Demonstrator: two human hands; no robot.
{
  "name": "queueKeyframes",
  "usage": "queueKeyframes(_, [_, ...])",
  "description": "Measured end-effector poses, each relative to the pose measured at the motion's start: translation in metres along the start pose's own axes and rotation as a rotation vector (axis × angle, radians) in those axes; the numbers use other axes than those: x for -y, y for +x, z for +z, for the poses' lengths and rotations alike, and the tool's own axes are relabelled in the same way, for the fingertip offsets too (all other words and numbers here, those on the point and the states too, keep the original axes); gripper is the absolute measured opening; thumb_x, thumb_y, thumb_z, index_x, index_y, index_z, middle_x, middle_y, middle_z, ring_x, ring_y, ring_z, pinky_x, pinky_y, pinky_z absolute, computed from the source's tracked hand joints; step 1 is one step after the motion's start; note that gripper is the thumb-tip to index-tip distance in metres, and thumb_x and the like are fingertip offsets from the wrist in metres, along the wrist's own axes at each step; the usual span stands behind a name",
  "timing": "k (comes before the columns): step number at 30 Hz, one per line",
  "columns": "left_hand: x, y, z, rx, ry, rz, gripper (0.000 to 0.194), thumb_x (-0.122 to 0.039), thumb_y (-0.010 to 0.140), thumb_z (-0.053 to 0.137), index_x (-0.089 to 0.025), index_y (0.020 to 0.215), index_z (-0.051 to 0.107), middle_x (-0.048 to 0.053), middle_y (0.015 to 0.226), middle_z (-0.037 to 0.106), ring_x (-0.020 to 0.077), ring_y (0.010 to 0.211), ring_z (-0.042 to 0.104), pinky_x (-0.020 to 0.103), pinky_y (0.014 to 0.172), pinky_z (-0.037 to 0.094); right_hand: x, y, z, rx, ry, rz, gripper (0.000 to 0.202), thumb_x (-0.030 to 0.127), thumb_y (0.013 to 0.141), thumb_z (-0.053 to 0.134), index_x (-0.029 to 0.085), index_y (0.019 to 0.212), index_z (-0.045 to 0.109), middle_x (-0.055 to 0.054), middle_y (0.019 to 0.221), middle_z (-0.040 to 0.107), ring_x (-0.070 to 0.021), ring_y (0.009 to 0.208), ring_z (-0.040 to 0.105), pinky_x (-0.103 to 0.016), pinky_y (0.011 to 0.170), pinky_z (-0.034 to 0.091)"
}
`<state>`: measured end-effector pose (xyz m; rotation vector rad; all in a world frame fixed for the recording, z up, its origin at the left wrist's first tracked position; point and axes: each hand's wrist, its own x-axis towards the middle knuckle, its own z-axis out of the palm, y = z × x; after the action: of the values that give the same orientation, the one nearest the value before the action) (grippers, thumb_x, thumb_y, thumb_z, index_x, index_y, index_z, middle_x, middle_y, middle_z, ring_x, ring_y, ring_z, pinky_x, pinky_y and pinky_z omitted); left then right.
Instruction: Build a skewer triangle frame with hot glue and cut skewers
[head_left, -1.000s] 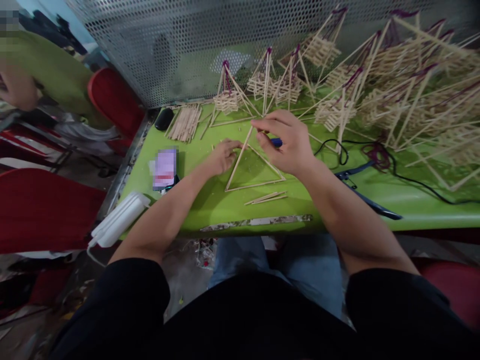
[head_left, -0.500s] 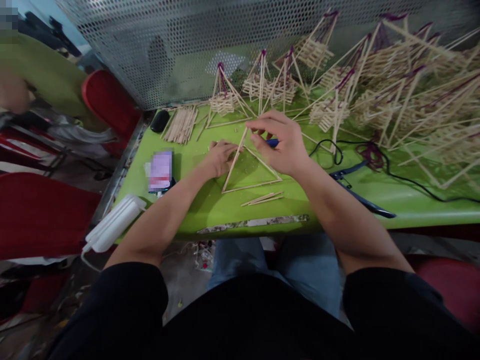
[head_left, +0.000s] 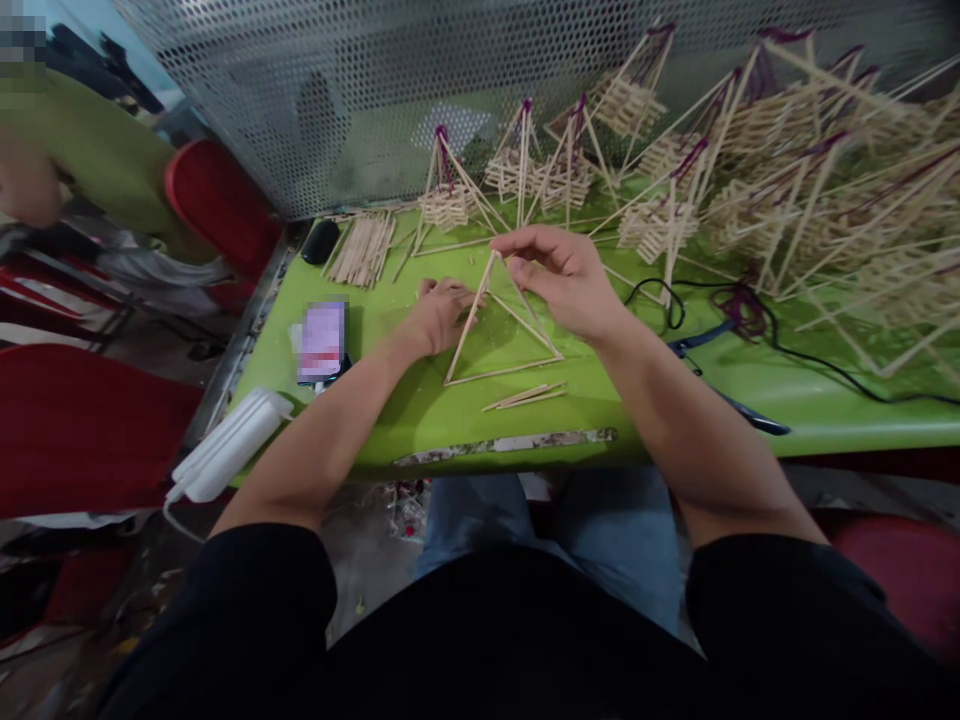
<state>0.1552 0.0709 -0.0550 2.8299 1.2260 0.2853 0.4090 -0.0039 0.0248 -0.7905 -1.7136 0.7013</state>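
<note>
you seem to be joining the stick frame [head_left: 466, 330], right hand [head_left: 562, 278] pinching its top, left hand [head_left: 439, 320]'s grip unclear; steadiness matters next.

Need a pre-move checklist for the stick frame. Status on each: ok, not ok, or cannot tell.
1. Right hand at the apex of the stick frame: ok, thumb and index finger are at the top.
2. Left hand beside the frame: ok, fingers by the rear corner; firmness of any hold not visible.
3. Front base corners meeting: ok, sticks come together at both.
4. Apex joint bonded: cannot tell, too small and partly behind fingers.
5. Loose sticks apart from the frame: ok, lying in front of it.
6. Dark-handled tool fully visible: not ok, right forearm hides part.
</note>
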Motion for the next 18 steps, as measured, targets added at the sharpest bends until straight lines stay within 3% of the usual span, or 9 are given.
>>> queueKeyframes(6, [-0.005, -0.005, -0.012, -0.023, -0.043, 0.041, 0.029, -0.031, 0.109, 0.062, -0.029, 0.133, 0.079, 0.008, 0.147, 0.082, 0.0390, 0.143, 0.065, 0.066, 0.122, 0.044, -0.002, 0.000, -0.014, -0.036, -0.199, 0.024, 0.049, 0.074, 0.109, 0.067, 0.032, 0.128, 0.083, -0.008, 0.121, 0.083, -0.0266, 0.104, 0.075, -0.044, 0.090, 0.068])
queueKeyframes(12, [-0.011, -0.005, -0.017, -0.026, -0.017, -0.005, 0.034, -0.037, 0.114, 0.062, -0.024, 0.140, 0.081, 0.011, 0.155, 0.074, 0.0363, 0.148, 0.060, 0.063, 0.127, 0.039, -0.016, 0.008, -0.039, -0.128, -0.355, 0.069, 0.048, 0.075, 0.109, 0.067, 0.030, 0.111, 0.085, -0.007, 0.104, 0.080, -0.0259, 0.094, 0.074, -0.044, 0.086, 0.066])
queueKeyframes(18, [-0.021, 0.004, -0.017, 0.027, -0.005, -0.067, 0.040, -0.042, 0.115, 0.060, -0.025, 0.146, 0.079, 0.016, 0.149, 0.072, 0.0426, 0.150, 0.056, 0.068, 0.130, 0.034, -0.012, 0.009, -0.042, -0.113, -0.402, 0.101, 0.043, 0.071, 0.108, 0.069, 0.031, 0.100, 0.083, -0.006, 0.091, 0.079, -0.0252, 0.084, 0.073, -0.044, 0.080, 0.065])
